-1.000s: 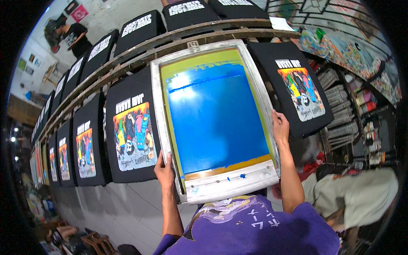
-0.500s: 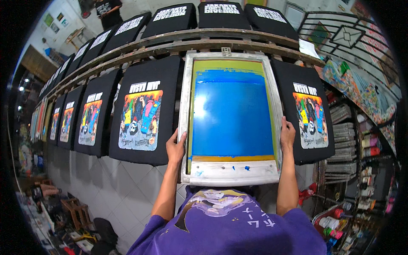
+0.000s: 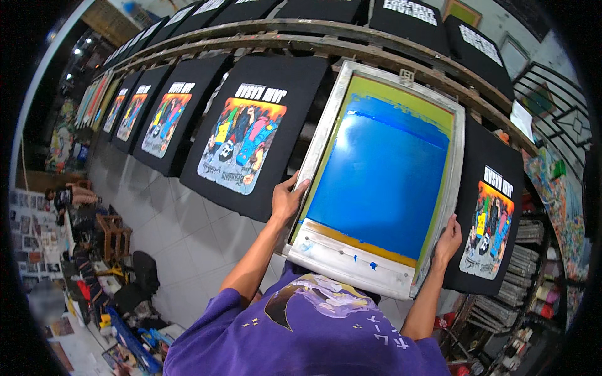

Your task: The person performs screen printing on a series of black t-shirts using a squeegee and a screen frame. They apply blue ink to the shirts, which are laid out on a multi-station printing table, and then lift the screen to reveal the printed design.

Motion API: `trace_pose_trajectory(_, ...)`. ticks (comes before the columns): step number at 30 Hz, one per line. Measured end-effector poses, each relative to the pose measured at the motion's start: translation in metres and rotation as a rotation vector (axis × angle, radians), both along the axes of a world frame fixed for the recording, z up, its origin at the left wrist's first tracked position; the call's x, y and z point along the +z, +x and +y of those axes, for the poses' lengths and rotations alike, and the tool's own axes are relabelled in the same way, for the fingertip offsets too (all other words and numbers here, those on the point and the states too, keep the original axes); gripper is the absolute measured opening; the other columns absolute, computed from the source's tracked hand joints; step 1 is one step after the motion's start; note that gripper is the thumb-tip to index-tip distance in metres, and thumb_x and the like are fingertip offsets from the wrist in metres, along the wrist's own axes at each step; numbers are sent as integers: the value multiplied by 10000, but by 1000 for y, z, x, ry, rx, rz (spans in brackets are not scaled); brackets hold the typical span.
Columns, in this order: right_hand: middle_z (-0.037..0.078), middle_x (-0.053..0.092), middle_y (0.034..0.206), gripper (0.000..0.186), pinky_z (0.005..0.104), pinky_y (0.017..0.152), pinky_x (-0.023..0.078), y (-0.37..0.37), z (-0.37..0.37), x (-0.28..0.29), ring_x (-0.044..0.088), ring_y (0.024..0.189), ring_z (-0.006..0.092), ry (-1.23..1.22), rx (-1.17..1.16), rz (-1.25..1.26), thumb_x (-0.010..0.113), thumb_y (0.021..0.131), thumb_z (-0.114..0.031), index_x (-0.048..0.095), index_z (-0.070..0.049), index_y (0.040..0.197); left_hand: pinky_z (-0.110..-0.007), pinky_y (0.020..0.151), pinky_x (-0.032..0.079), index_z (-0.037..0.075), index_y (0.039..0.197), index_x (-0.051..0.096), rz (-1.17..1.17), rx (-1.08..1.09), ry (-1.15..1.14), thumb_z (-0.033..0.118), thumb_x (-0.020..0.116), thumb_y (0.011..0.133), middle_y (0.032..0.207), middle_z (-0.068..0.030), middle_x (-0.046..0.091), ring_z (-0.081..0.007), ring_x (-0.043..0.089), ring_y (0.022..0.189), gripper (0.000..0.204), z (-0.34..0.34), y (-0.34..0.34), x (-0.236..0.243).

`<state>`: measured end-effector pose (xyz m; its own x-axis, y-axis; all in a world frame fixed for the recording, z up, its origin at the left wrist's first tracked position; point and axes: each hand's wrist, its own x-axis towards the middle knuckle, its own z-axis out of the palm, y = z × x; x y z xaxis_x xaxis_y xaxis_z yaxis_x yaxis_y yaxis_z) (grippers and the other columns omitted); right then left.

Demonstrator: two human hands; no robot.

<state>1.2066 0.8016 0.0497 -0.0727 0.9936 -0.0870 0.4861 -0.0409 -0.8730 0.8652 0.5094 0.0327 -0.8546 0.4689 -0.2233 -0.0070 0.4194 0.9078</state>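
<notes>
A screen printing frame (image 3: pixel 332 254) with pale, worn edges appears tilted in front of me, its mesh coated with a broad area of blue ink (image 3: pixel 379 172). My left hand (image 3: pixel 288 199) is closed on its left edge, thumb on top. On the right edge, my right hand (image 3: pixel 448 239) grips lower down, near the pale bottom bar. Left of the frame lies a black T-shirt (image 3: pixel 244 138) with a colourful print; another printed black T-shirt (image 3: pixel 488 229) lies to the right. Whatever is beneath the frame is hidden.
Wooden rails (image 3: pixel 263 42) run behind the frame, with a far row of black shirts (image 3: pixel 411 31) beyond. More printed shirts stretch leftward. Stacked frames (image 3: pixel 514 276) fill a rack at lower right. A wooden chair (image 3: pixel 113 238) and clutter stand at lower left.
My view has turned left and tilted, so the frame, shirts and hands appear rotated clockwise, with the frame further right. Both hands keep their hold on the frame's edges.
</notes>
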Motion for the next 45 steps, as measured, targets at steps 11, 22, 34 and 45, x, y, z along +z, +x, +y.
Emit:
trace_pose_trajectory(11, 220, 578, 1317, 523, 416, 1032, 442, 13, -9, -17, 566, 1225, 325, 351, 158, 90, 666, 959, -284, 526, 43, 1342, -304, 895, 507, -2, 1299, 621, 136, 19, -69, 335, 690, 934, 1125, -199, 721, -168, 693, 1005, 502, 4, 3, -9)
trace_pose_trajectory(22, 153, 607, 983, 536, 444, 857, 466, 47, -163, 84, 583, 960, 341, 536, 1188, -694, 863, 653, -232, 630, -33, 1093, -363, 843, 517, 7, 933, 694, 488, 123, 78, 292, 736, 892, 979, -137, 708, -273, 682, 908, 292, -27, 51, 38)
trace_pose_trajectory(34, 116, 615, 947, 468, 441, 840, 466, 29, -125, 93, 587, 940, 316, 563, 1095, -588, 847, 627, -213, 618, -63, 1007, -424, 973, 470, 84, 1199, 668, 794, -919, -198, 448, 805, 743, 1168, -104, 652, -306, 594, 1109, 600, -34, 94, 115)
trace_pose_trajectory(45, 115, 574, 878, 287, 431, 835, 451, 29, -131, 73, 576, 882, 310, 677, 808, -596, 664, 621, 6, 590, -61, 889, -407, 775, 522, 101, 966, 647, 962, -933, -372, 110, 740, 660, 929, -60, 622, -274, 618, 951, 320, -28, 81, 75)
